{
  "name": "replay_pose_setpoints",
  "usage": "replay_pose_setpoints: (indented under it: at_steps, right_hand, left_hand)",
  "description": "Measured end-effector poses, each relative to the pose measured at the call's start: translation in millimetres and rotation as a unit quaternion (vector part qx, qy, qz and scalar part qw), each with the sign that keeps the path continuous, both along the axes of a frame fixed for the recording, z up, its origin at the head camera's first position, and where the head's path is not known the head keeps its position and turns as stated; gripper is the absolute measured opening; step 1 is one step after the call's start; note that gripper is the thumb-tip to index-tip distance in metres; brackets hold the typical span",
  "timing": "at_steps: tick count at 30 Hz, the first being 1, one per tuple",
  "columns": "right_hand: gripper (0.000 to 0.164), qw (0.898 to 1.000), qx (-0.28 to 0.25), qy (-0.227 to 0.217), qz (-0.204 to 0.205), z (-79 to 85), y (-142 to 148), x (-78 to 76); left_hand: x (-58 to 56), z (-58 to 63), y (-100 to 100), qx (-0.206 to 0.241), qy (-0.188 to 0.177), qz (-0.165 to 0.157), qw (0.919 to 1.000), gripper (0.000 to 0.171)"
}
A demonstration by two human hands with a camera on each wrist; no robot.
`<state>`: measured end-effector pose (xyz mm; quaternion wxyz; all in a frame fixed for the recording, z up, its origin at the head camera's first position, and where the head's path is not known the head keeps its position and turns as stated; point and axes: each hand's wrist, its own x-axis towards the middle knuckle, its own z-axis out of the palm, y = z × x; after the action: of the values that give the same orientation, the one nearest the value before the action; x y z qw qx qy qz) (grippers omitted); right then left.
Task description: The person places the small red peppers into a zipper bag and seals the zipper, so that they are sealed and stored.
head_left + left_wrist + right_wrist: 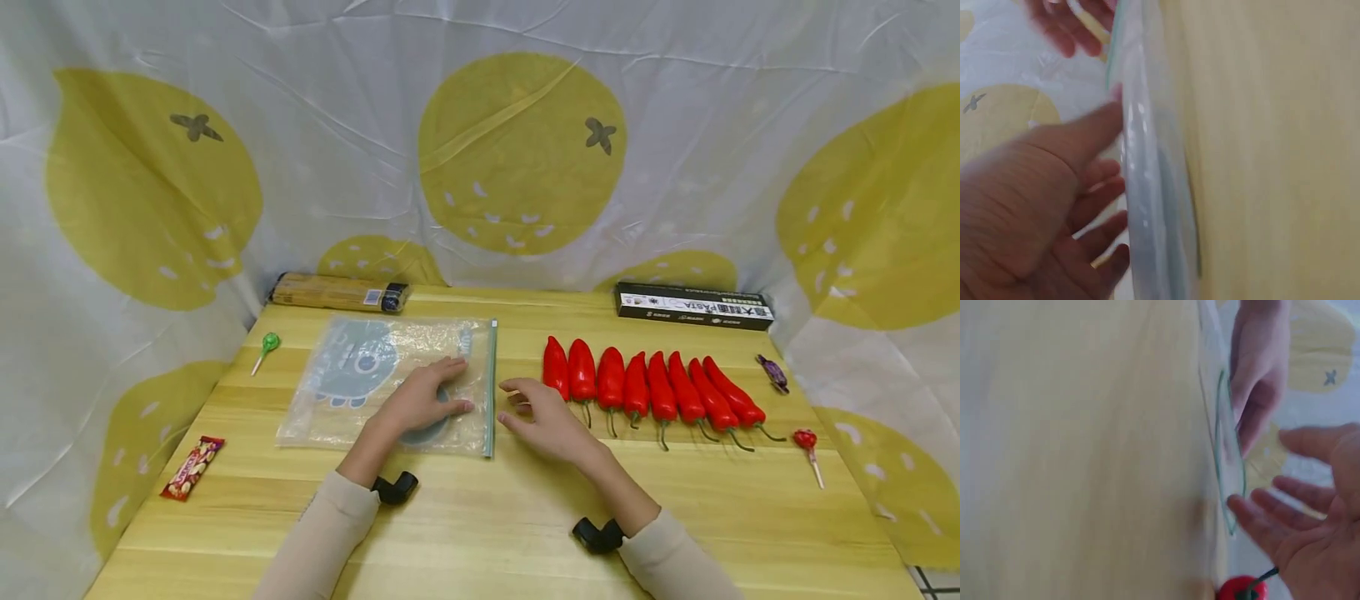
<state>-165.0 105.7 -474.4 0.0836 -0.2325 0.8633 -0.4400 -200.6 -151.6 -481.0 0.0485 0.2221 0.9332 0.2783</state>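
Note:
A clear zip bag (318,421) with a blue-grey printed figure lies flat on the wooden table, its green zip edge (491,375) facing right. On top of the bag rests my left hand (422,402), fingers relaxed and gripping nothing. Just right of the zip edge hovers my right hand (551,423), fingers loosely bent with nothing between them. In the right wrist view the bag's mouth (1230,469) gapes, and fingertips of the right hand (1316,525) are close to it; whether they touch cannot be told. The left wrist view shows the left hand (1029,181) against the bag's upper face.
Several red chili peppers (611,379) lie in a row to the right. At the back are a spaghetti pack (330,292) and a black pasta box (693,306). A green lollipop (270,342) and snack bar (192,468) lie left; a purple candy (772,373) and red lollipop (806,440) right.

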Motion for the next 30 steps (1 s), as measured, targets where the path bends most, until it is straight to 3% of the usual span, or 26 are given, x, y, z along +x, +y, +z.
replay_pose_setpoints:
  at_steps: [3,8,14,17,20,25,30]
  right_hand:
    - [0.047,1.000,0.006,-0.010,-0.004,-1.2,-5,2.0]
    - [0.040,0.999,0.038,0.017,-0.001,-1.1,-8,3.3]
    - [0.041,0.994,0.092,0.051,0.036,-6.4,-8,4.7]
    - [0.041,0.991,0.109,0.058,0.056,-7.6,-8,6.0]
    - [0.039,0.988,0.122,0.061,0.070,-7.2,-8,8.6]
    - [0.042,0.986,0.142,0.047,0.070,-4.9,-8,13.5]
    - [0.045,0.985,0.151,0.053,0.069,-4.0,-7,14.9]
  left_hand:
    - [-1.4,-3.1,0,0.005,0.007,0.009,0.9999,0.071]
    - [-7.2,-7.7,3,0.022,0.022,0.045,0.9985,0.052]
    - [-12.3,-14.5,6,0.055,0.051,0.083,0.9938,0.022]
    - [-13.6,-18.4,7,0.077,0.069,0.096,0.9900,0.015]
    - [-13.3,-21.2,5,0.118,0.064,0.115,0.9843,0.012]
    - [-12.1,-20.0,-5,0.213,0.007,0.162,0.9634,0.016]
    - [-9.8,-15.4,-15,0.327,-0.035,0.180,0.9271,0.033]
